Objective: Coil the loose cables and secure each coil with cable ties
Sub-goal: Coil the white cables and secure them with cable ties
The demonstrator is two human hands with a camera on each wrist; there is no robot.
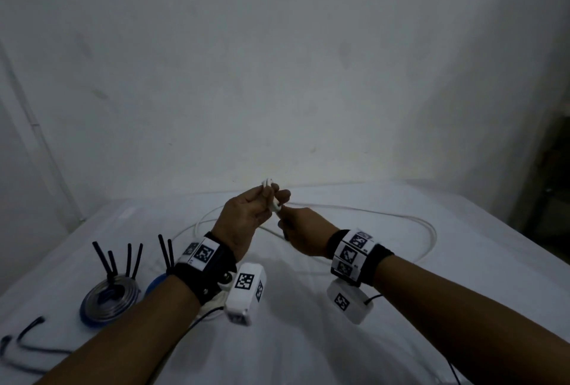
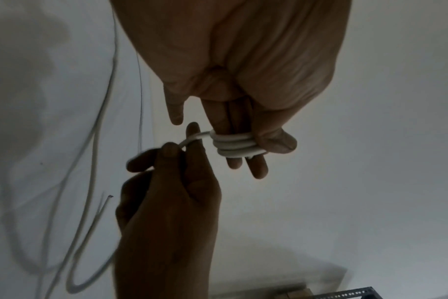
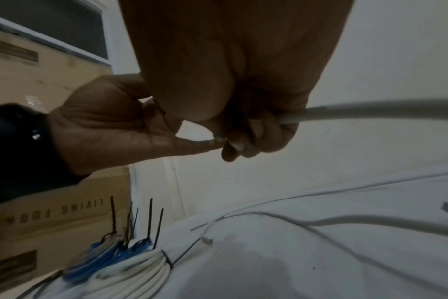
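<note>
Three turns of thin white round cable (image 2: 234,147) sit wound around two straightened fingers of your left hand (image 1: 246,218), with the thumb curled down to pin the turns in place. Your right hand (image 1: 303,235), just at three o'clock of the left, pinches the running length of that cable between thumb and curled fingers. Both hands hover above the white cloth-covered table (image 1: 308,338).

The rest of the cable trails loose across the cloth from nine o'clock round to three o'clock behind your hands. At your eight o'clock lie finished coils: a grey and blue coil (image 1: 108,300) and a white coil (image 3: 131,271), each with black plastic cable ties (image 1: 123,259) standing upright from it. More loose black ties (image 1: 27,338) lie at the near left edge.

What could go wrong: the turns are few and small, so if your thumb lifts, they would likely spring off the fingertips and unwind. Pulling hard with the right hand could drag them off too, and the loose slack may snag or kink.

Writing: a brown cardboard box (image 3: 51,208) at nine o'clock shows upside-down letters, seemingly "LIVING" and a partly hidden word. Your wristbands carry black-and-white square markers.
</note>
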